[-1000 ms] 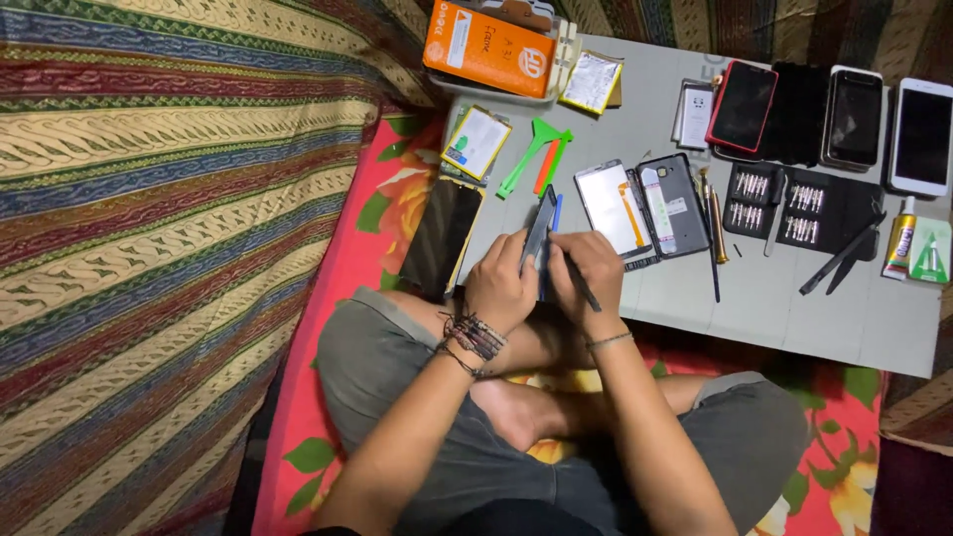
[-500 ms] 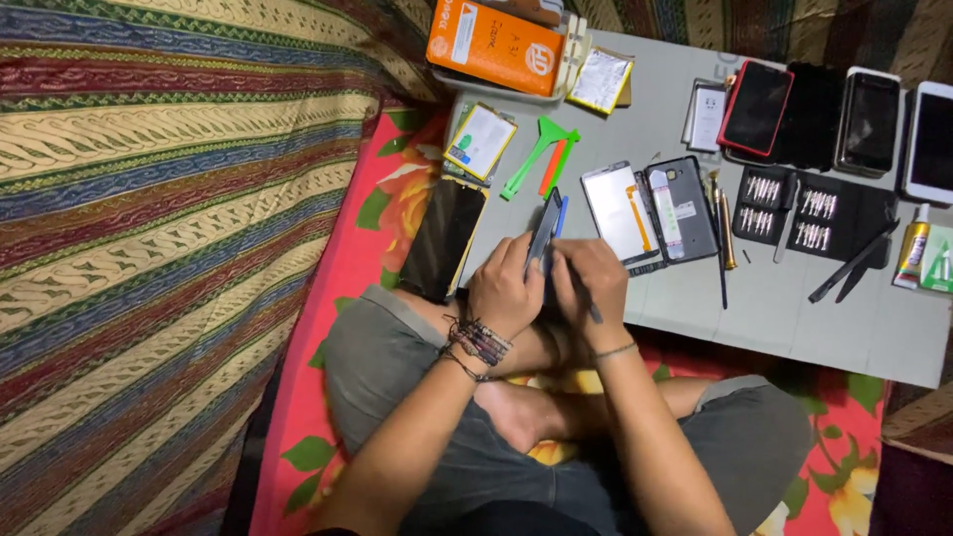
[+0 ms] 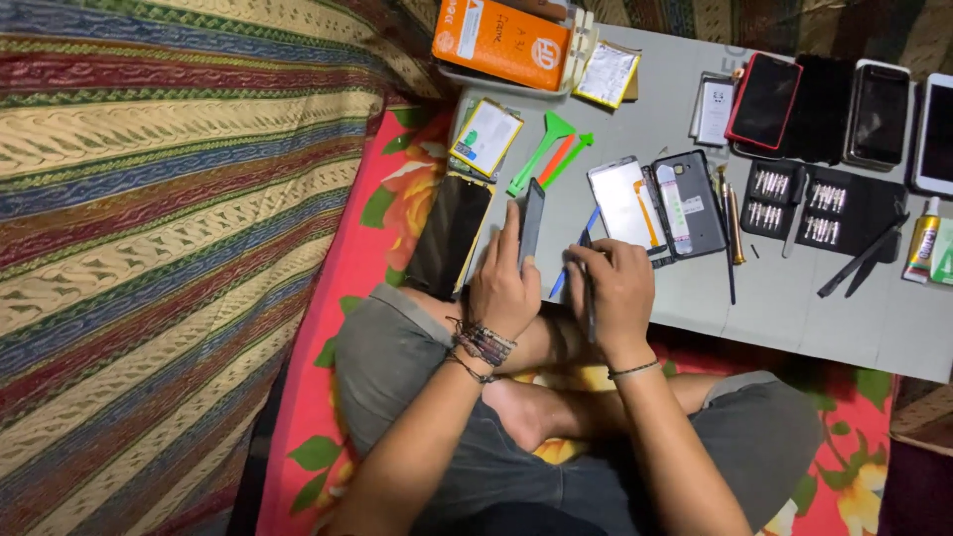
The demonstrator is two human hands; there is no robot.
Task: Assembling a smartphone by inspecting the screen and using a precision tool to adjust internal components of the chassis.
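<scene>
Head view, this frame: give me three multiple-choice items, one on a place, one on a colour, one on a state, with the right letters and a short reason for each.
1. Where does the orange box lie?
A. at the far left end of the grey table
B. on the person's lap
C. on the striped cloth

2. What colour are the plastic pry tools beside the yellow-edged packet?
A. white
B. green and orange
C. black

3. How does the left hand hold the dark phone?
A. flat on the table, screen up
B. up on its edge
C. not at all, the hand is empty

Answers: 1 A, the box sits at the table's far left end. 2 B, the wedge-shaped tools are green with an orange one between. 3 B, only the phone's thin edge shows above the fingers, while the right hand grips a thin dark tool.
</scene>
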